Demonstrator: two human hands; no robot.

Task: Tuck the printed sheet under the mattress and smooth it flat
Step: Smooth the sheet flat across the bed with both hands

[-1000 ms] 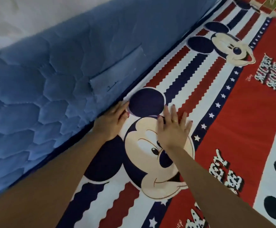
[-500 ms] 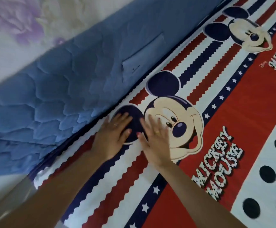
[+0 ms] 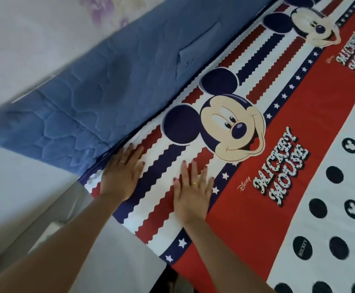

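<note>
The printed sheet (image 3: 257,208) lies flat, with red, white and navy zigzag stripes, a cartoon mouse face and a red band with lettering. A blue quilted mattress (image 3: 109,85) stands tilted along the sheet's left edge, and the sheet's border runs under it. My left hand (image 3: 122,172) presses flat on the stripes right at the mattress seam, fingers straight. My right hand (image 3: 192,193) lies flat on the stripes a little to the right, fingers spread, below the mouse face. Both hands are near the sheet's lower left corner.
A pale floral cloth (image 3: 45,28) covers the area beyond the mattress at the upper left. White surfaces (image 3: 13,187) lie beside the sheet's corner at the lower left. The sheet's white part with dark dots (image 3: 341,208) spreads to the right.
Both hands have slid down the sheet along the mattress seam, from the mouse face to the stripes near the sheet's corner. They stay flat throughout.
</note>
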